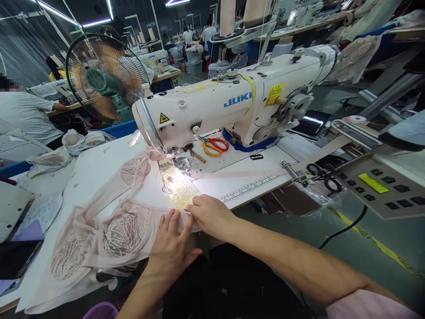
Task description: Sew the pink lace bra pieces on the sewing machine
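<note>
A pale pink lace bra [126,228] lies along the front of the white sewing table, one band reaching under both hands. My left hand [172,239] rests on that band with its fingers stretched out and pressing the cloth. Close beside it, my right hand [210,215] is closed in a pinch at the band's edge. A small dark tip pokes out of the pinch, too little to name. Just beyond the fingertips, a shiny clear-yellowish sheet [179,188] lies under the lamp of the white sewing machine [199,110]. More pink lace [134,170] extends to the machine's left.
Red-handled scissors [219,144], orange-handled scissors [212,150] and a black razor blade [256,157] lie by the machine. A tape guide with black rings [332,184] juts in at right. A fan [106,79] stands behind. A person [26,115] sits at left.
</note>
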{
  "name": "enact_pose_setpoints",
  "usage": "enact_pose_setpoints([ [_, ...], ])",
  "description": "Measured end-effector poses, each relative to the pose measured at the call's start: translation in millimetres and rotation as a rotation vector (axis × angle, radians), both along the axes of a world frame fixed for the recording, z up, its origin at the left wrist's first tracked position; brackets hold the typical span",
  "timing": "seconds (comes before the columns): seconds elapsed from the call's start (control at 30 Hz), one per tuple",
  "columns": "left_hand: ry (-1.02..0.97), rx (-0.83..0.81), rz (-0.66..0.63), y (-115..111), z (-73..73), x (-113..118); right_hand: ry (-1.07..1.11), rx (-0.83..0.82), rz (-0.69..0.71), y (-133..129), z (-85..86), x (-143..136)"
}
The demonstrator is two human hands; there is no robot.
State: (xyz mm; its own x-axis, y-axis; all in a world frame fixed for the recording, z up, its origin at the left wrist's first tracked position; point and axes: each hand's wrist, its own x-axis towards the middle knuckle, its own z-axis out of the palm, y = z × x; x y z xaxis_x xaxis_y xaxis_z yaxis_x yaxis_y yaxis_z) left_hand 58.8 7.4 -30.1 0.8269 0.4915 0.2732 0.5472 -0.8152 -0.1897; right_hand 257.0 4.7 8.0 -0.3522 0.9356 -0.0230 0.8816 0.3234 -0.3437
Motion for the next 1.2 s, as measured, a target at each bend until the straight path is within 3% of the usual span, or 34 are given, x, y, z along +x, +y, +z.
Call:
enact_pose_setpoints([
  [0.17,0.028,-0.034,0.039,-1.8,1.5,1.2,-0.001,0.018,0.028,5.7,-5.3,-5.2],
  [0.43,0.032,-0.022,0.039,-2.4,5.9,3.6,-0.083,-0.043,0.074,-1.4,6.4,5.4],
  [0.77,0.075,-0.07,0.08,-4.2,4.2,3.4,-0.062,-0.074,-0.007,-22.8,17.3,27.0],
  [1.07,0.032,-0.066,-0.009,-8.0,-2.8,14.3,-0.005,0.04,0.021,-14.1,-7.0,19.2],
  [1.2,0.042,-0.019,-0.033,-8.0,-2.1,15.8,-0.039,0.027,0.049,-10.7,-7.5,19.6],
])
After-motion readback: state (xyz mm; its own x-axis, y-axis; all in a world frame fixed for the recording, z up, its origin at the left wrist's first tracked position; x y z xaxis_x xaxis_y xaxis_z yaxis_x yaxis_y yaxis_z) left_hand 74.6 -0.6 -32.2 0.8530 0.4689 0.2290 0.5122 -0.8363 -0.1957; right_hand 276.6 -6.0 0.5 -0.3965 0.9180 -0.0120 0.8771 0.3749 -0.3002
